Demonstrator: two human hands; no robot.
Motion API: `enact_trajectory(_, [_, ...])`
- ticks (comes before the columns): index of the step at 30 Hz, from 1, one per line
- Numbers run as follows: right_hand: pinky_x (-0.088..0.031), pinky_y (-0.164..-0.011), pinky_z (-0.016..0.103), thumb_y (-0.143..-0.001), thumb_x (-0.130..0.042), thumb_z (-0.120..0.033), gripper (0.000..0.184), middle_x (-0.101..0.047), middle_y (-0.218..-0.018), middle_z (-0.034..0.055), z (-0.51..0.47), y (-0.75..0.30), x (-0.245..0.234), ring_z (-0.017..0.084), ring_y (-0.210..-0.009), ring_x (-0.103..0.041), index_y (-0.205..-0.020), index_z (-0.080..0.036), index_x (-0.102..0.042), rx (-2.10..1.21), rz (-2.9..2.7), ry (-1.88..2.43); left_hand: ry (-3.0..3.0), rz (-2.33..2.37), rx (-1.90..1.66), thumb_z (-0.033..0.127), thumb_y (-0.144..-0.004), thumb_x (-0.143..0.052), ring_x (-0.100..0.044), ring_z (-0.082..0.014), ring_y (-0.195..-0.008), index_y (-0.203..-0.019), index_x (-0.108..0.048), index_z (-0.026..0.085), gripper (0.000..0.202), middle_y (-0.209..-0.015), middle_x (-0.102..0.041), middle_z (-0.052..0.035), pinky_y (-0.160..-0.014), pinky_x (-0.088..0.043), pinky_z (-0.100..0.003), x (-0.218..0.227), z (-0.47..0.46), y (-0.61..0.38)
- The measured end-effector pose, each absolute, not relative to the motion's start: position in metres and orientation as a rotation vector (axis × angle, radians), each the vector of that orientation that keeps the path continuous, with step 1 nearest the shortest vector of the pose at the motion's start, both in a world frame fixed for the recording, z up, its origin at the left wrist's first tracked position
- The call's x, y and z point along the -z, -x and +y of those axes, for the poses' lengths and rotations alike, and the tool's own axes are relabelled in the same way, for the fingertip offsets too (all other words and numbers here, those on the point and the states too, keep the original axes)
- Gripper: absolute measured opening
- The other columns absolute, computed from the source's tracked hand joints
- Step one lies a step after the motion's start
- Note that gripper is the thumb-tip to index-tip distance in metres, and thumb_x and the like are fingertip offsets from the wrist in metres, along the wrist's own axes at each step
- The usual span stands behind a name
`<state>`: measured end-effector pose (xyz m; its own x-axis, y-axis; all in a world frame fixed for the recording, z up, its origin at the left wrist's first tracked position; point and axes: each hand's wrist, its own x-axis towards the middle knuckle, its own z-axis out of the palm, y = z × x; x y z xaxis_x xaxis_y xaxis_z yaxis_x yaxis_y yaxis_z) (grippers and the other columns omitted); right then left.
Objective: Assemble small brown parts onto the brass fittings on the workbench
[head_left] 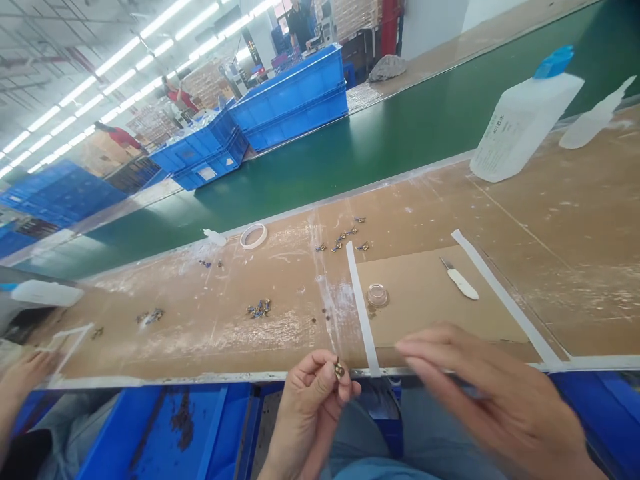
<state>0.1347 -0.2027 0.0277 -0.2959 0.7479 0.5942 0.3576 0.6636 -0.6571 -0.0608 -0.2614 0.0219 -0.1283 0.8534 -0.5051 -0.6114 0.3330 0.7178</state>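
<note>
In the head view, my left hand (315, 403) pinches a small brass-coloured metal piece (339, 369) between thumb and fingertips at the table's front edge. To its right, my right hand (495, 387) hovers over the front of a cardboard sheet (425, 320), fingers stretched out and slightly blurred, with no object visible in them. Beyond it on the cardboard lie a small clear round dish (377, 295) and a white-handled knife (463, 283). Small brass-and-blue pieces (343, 237) are scattered behind the sheet, and a cluster of similar pieces (259, 308) lies to the left.
A large white bottle with blue cap (520, 127) and a small squeeze bottle (595, 123) stand at right. A tape roll (253, 236) lies at the back. Behind runs a green conveyor belt (310, 160) with blue crates (295, 100) beyond. Another person's hand (30, 370) is at far left.
</note>
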Motion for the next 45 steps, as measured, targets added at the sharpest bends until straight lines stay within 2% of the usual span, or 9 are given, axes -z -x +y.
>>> enact_trajectory(7, [-0.055, -0.072, 0.018, -0.092, -0.055, -0.024, 0.013, -0.072, -0.086, -0.0022, -0.195, -0.147, -0.010, 0.010, -0.077, -0.069, -0.095, -0.025, -0.067, -0.372, -1.772, 1.085, -0.168, 1.041, -1.288, 0.021, -0.073, -0.083, -0.053, -0.0044, -0.055, -0.077, -0.068, 0.013, 0.018, -0.064, -0.058, 0.0031, -0.070, -0.055, -0.024, -0.015, -0.260, 0.066])
enact_trajectory(17, [-0.054, -0.070, 0.018, -0.089, -0.056, -0.014, 0.014, -0.070, -0.084, 0.0015, -0.207, -0.124, -0.009, 0.010, -0.076, -0.066, -0.096, -0.021, -0.066, -0.563, -1.790, 0.840, -0.159, 1.043, -1.296, 0.020, -0.071, -0.084, -0.052, -0.0035, -0.055, -0.077, -0.069, 0.013, 0.017, -0.064, -0.058, 0.0035, -0.070, -0.056, -0.023, -0.015, -0.261, 0.061])
enact_trajectory(24, [-0.054, -0.068, 0.018, -0.090, -0.059, -0.021, 0.012, -0.071, -0.085, 0.0008, -0.217, -0.101, -0.004, 0.009, -0.075, -0.066, -0.100, -0.020, -0.066, -0.682, -1.769, 0.746, -0.388, 1.296, -1.336, 0.027, -0.071, -0.084, -0.059, -0.0095, -0.062, -0.077, -0.073, 0.013, 0.018, -0.066, -0.067, -0.0019, -0.066, -0.051, -0.021, -0.017, -0.268, 0.054])
enact_trajectory(27, [-0.054, -0.066, 0.017, -0.092, -0.058, -0.023, 0.011, -0.071, -0.083, 0.0001, -0.218, -0.098, -0.002, 0.008, -0.073, -0.066, -0.099, -0.020, -0.066, -0.699, -1.754, 0.759, -0.507, 1.414, -1.356, 0.029, -0.070, -0.083, -0.060, -0.0109, -0.061, -0.072, -0.074, 0.014, 0.018, -0.061, -0.067, -0.0017, -0.066, -0.050, -0.021, -0.021, -0.272, 0.049])
enact_trajectory(34, [-0.052, -0.067, 0.015, -0.090, -0.058, -0.015, 0.012, -0.070, -0.081, -0.0010, -0.218, -0.100, -0.002, 0.006, -0.071, -0.064, -0.098, -0.019, -0.067, -0.778, -1.764, 0.680, -0.532, 1.480, -1.385, 0.028, -0.068, -0.084, -0.060, -0.0116, -0.061, -0.068, -0.075, 0.017, 0.014, -0.058, -0.068, -0.0007, -0.067, -0.048, -0.021, -0.030, -0.274, 0.040])
enact_trajectory(45, [-0.051, -0.069, 0.016, -0.089, -0.056, -0.009, 0.017, -0.070, -0.081, 0.0002, -0.213, -0.105, -0.009, 0.007, -0.073, -0.061, -0.101, -0.017, -0.066, -0.786, -1.829, 0.565, -0.477, 1.442, -1.316, 0.031, -0.066, -0.086, -0.057, -0.0114, -0.056, -0.067, -0.074, 0.015, 0.019, -0.055, -0.063, -0.0006, -0.063, -0.047, -0.022, -0.034, -0.274, 0.040])
